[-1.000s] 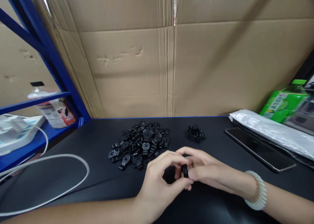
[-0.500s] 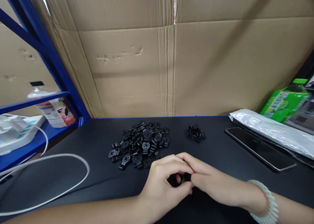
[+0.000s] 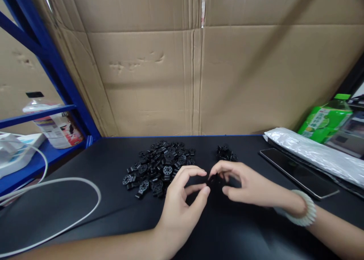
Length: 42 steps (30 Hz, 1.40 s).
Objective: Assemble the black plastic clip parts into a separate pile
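Note:
My left hand (image 3: 182, 207) is curved in front of the larger pile, its thumb tip close to a bent fingertip and its index finger arched above. Whatever it pinches is too dark to make out against the black table. My right hand (image 3: 241, 184) faces it, fingers bent and thumb apart from them, with no clear object in its grip. A narrow gap separates the two hands' fingertips. Behind the left hand lies a pile of black plastic parts with round perforated heads (image 3: 159, 169). A smaller heap of small black pieces (image 3: 226, 153) is just beyond the right hand.
A black table (image 3: 113, 222) lies beneath, backed by cardboard (image 3: 148, 100). Left are a looped white cable (image 3: 98, 193) and a blue shelf frame (image 3: 61, 78) with a bottle (image 3: 58, 131). Right are a phone (image 3: 295, 170), a silvery packet (image 3: 315, 148) and a green bottle (image 3: 327, 119).
The hands, pressed together around a small black part before, have come apart and risen slightly away from me. The right hand's fingers have parted. The view has shifted slightly.

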Tool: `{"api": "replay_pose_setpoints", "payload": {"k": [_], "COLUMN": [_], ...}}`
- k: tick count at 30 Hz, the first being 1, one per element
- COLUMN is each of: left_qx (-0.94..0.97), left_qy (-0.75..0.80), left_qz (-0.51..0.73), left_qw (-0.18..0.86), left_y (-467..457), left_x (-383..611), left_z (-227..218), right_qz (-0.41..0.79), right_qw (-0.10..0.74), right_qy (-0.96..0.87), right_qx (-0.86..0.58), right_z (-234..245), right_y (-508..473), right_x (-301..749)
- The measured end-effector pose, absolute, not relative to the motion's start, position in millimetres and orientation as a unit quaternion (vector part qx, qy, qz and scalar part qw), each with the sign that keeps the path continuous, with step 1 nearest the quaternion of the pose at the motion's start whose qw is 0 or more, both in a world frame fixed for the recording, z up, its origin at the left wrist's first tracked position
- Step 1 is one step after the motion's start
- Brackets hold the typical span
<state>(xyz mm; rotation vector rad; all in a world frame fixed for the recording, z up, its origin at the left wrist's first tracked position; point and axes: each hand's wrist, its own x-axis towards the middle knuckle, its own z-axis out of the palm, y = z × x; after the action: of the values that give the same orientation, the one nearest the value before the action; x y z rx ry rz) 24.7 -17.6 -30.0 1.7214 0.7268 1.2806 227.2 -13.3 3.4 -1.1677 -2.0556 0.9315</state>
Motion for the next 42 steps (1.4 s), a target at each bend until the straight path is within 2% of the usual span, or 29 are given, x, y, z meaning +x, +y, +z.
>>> {"api": "replay_pose_setpoints", "payload": {"k": [2, 5, 10, 16, 20, 26, 42], "left_qx": [0.715, 0.777, 0.818, 0.752, 0.724, 0.777, 0.79], "left_qy": [0.284, 0.247, 0.22, 0.443, 0.575, 0.544, 0.509], "left_qz": [0.513, 0.492, 0.488, 0.482, 0.358, 0.266, 0.286], "left_qw": [0.381, 0.307, 0.21, 0.08, 0.128, 0.17, 0.188], "left_y": [-21, -30, -30, 25, 53, 70, 103], "left_x": [24, 22, 14, -53, -111, -119, -58], "left_z": [-30, -27, -7, 13, -4, -20, -24], "right_qz": [0.162, 0.026, -0.007, -0.036, -0.05, -0.049, -0.078], "right_qw": [0.317, 0.336, 0.357, 0.427, 0.453, 0.468, 0.531], "right_qy": [-0.797, -0.786, -0.784, -0.772, -0.772, -0.765, -0.673], "right_qx": [-0.488, -0.518, -0.508, -0.47, -0.443, -0.439, -0.509], "right_z": [2, -4, -13, -6, -2, 0, 8], "right_y": [-2, 17, 28, 16, 9, 8, 31], "right_x": [242, 264, 275, 254, 246, 248, 294]}}
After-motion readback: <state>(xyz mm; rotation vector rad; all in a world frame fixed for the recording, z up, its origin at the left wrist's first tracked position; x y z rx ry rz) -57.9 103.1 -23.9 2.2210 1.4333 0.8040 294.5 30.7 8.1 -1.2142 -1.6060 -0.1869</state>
